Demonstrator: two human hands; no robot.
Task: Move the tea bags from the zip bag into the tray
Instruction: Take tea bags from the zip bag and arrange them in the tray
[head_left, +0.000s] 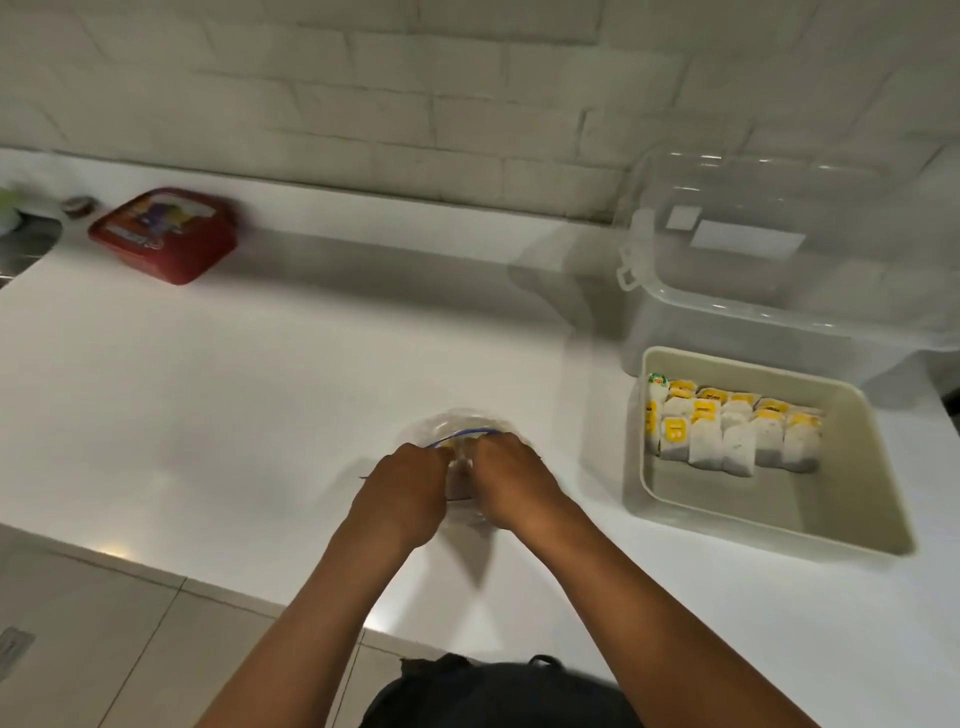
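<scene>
- Left hand (402, 493) and right hand (506, 480) side by side on the white countertop (234, 395), knuckles up, both curled onto the clear zip bag (460, 439).
- Fingers of each hand bent and pinching the bag's mouth by the blue zip line, just beyond the fingertips; exact finger lay hidden under the knuckles, cannot tell further.
- Grip on both sides of the mouth, likely to spread it for reaching inside.
- Bag's contents blurred; something yellowish between the fingertips, possibly more tea bags.
- Cream tray (852, 499) well off to the right of the fingers, within easy reach for drop-offs.
- Yellow-tagged tea bags (732, 428) already lined in rows across the tray's far half; near half bare, room left.
- Clear lidded box (779, 280) behind the tray; red tin (163, 234) far left of the fingers.
</scene>
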